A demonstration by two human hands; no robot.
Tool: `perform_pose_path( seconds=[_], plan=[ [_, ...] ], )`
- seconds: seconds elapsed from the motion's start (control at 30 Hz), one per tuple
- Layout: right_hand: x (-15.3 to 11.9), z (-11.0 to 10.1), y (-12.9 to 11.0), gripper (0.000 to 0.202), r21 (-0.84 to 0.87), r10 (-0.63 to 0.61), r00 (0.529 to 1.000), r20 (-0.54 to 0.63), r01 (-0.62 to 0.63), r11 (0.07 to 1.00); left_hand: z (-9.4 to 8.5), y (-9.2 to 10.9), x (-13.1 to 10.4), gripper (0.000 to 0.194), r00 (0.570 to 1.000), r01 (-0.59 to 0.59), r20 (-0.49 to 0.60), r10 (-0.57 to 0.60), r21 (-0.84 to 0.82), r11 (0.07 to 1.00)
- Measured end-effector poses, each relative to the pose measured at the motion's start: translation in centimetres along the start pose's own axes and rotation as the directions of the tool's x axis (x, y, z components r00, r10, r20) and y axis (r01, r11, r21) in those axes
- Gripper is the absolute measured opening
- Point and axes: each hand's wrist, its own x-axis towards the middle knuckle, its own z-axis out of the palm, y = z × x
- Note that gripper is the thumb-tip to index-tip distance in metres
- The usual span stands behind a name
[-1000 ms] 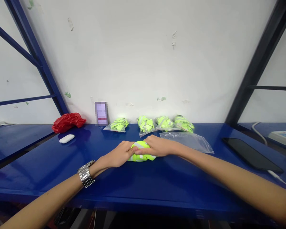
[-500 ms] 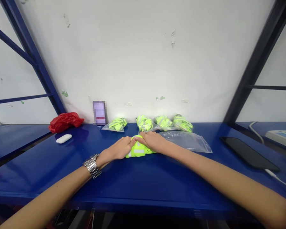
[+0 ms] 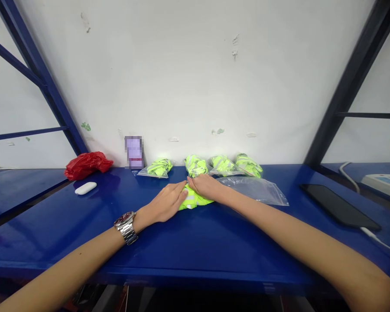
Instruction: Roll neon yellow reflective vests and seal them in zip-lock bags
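Note:
A bright yellow-green garment with silvery reflective strips, apparently a safety vest (image 3: pixel 195 200), lies folded into a small bundle in the middle of the blue shelf. My left hand (image 3: pixel 168 201) rests against its left end, fingers stretched out and the thumb on the cloth. Over the top of the bundle, my right hand (image 3: pixel 204 186) is closed on the fabric, its fingertips partly hidden. Behind my right wrist lies a flat clear plastic bag (image 3: pixel 256 190). Along the wall sit several similar yellow-green bundles in clear bags, one of them a bagged vest (image 3: pixel 160 167) at the left.
On the left of the blue shelf (image 3: pixel 169 251) are a red plastic bag (image 3: pixel 88 166) and a white earbud case (image 3: pixel 86 188). A pixelated upright panel (image 3: pixel 134 152) leans at the wall. To the right lies a black phone (image 3: pixel 339 206) with a white cable (image 3: pixel 381 240).
My left hand has loosened from a grip into a flatter, stretched pose along the vest's left end. My right hand has shifted slightly left and stays on the vest. The view has moved slightly.

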Motion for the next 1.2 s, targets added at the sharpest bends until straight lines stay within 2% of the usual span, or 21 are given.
perform_pose_path(
  seconds=[0.13, 0.17, 0.33, 0.53, 0.67, 0.83, 0.93, 1.0, 1.07, 1.17, 1.2],
  plan=[
    [-0.2, -0.3, 0.1, 0.050, 0.032, 0.029, 1.000, -0.003, -0.029, 0.999, -0.6, 1.1, 0.2, 0.083, 0.996, -0.030, 0.083, 0.021, 0.113, 0.993],
    [-0.2, -0.3, 0.1, 0.052, 0.042, 0.041, 0.999, -0.005, -0.041, 0.998, -0.7, 1.2, 0.5, 0.086, 0.995, -0.035, 0.102, 0.024, 0.113, 0.993],
    [-0.4, -0.1, 0.0, 0.053, 0.087, 0.135, 0.991, -0.022, -0.132, 0.987, -1.2, 1.1, 2.2, 0.062, 0.982, -0.052, 0.184, 0.042, 0.053, 0.997],
    [-0.6, 0.4, -0.3, 0.052, 0.119, 0.273, 0.960, -0.069, -0.264, 0.957, -2.3, 1.7, 3.8, 0.056, 0.954, 0.000, 0.297, -0.039, 0.129, 0.992],
    [-1.0, -0.1, -0.6, 0.050, 0.132, 0.301, 0.946, -0.117, -0.286, 0.949, -2.4, 1.5, 4.0, 0.057, 0.958, 0.003, 0.285, -0.041, 0.132, 0.991],
    [-2.3, -0.8, -1.0, 0.053, 0.159, 0.307, 0.938, -0.160, -0.282, 0.946, -1.9, 0.6, 3.8, 0.058, 0.980, 0.012, 0.199, -0.018, 0.031, 0.999],
    [-3.2, -0.7, -1.4, 0.051, 0.276, 0.294, 0.924, -0.245, -0.224, 0.935, -1.8, 0.3, 3.6, 0.058, 0.997, 0.036, 0.069, -0.036, -0.002, 0.999],
    [-3.4, -0.6, -1.4, 0.046, 0.428, 0.322, 0.878, -0.354, -0.154, 0.891, -1.7, 0.4, 3.4, 0.062, 0.998, 0.047, -0.043, -0.047, 0.002, 0.999],
    [-3.4, -0.7, -1.3, 0.045, 0.583, 0.405, 0.805, -0.433, -0.093, 0.807, -1.6, 0.7, 3.1, 0.069, 0.987, 0.040, -0.159, -0.038, 0.008, 0.999],
    [-3.0, -1.1, -0.6, 0.050, 0.756, 0.554, 0.709, -0.437, -0.045, 0.653, -1.5, 1.5, 2.7, 0.078, 0.946, -0.008, -0.325, 0.012, 0.013, 1.000],
    [-2.9, -1.3, -0.4, 0.053, 0.803, 0.591, 0.690, -0.417, -0.024, 0.595, -1.4, 1.7, 2.6, 0.079, 0.930, -0.031, -0.365, 0.035, 0.016, 0.999]
  ],
)
